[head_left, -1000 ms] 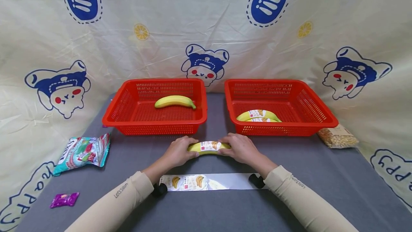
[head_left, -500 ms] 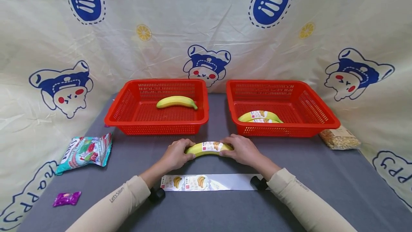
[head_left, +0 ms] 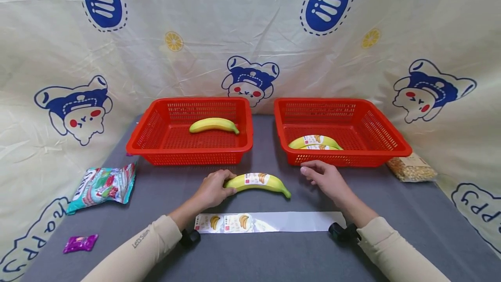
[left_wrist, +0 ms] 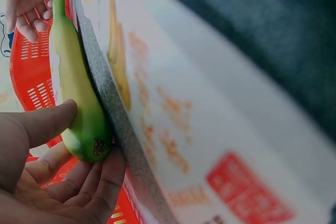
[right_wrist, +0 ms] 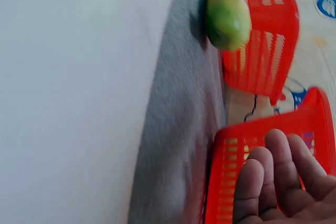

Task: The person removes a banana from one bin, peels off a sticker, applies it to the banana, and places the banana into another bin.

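The banana (head_left: pixel 274 183) is yellow tipped green; baskets (head_left: pixel 189 148) red; backdrop (head_left: pixel 250 25) cream, printed mostly blue.

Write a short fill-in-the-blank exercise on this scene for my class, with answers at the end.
1. The left hand holds the labelled banana, while the right hand holds ____.
2. In the head view, the left basket and right basket are both coloured ____.
3. The plain-looking banana lies inside the ____ basket.
4. The small packet at lower left is coloured ____.

Missing words: nothing; red; left; purple.
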{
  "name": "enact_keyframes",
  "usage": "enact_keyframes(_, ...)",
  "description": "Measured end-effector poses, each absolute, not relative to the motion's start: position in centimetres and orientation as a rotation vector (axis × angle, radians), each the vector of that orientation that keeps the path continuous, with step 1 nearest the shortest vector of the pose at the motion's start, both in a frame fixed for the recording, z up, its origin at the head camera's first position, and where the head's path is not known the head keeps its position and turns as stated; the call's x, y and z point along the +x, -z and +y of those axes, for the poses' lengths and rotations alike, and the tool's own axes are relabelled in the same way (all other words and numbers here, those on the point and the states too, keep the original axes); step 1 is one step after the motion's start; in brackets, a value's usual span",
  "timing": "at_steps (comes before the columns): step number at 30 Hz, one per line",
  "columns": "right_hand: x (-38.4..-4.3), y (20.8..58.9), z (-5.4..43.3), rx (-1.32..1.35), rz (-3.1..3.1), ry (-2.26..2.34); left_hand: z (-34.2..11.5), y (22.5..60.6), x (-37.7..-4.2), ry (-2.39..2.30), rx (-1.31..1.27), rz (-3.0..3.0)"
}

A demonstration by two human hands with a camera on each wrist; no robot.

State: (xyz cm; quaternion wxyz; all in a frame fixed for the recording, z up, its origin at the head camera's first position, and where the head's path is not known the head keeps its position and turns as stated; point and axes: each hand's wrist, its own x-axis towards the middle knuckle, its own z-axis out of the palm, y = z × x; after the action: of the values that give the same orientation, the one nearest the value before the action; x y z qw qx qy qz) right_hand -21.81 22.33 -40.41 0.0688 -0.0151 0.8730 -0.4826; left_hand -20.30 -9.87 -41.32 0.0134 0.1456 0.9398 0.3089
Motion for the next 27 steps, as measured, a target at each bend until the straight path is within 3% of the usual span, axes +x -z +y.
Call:
enact_keyframes(14,-22.2,39.3,26.5,0.344,2.051,2.230,-9.9,41.3,-20.2,-0.965,0.455,2.931)
enact_keyframes(27,-22.6,39.2,28.2,0.336,1.856,2.440,-9.9,41.4,-20.3,-0.978,0.441,2.927)
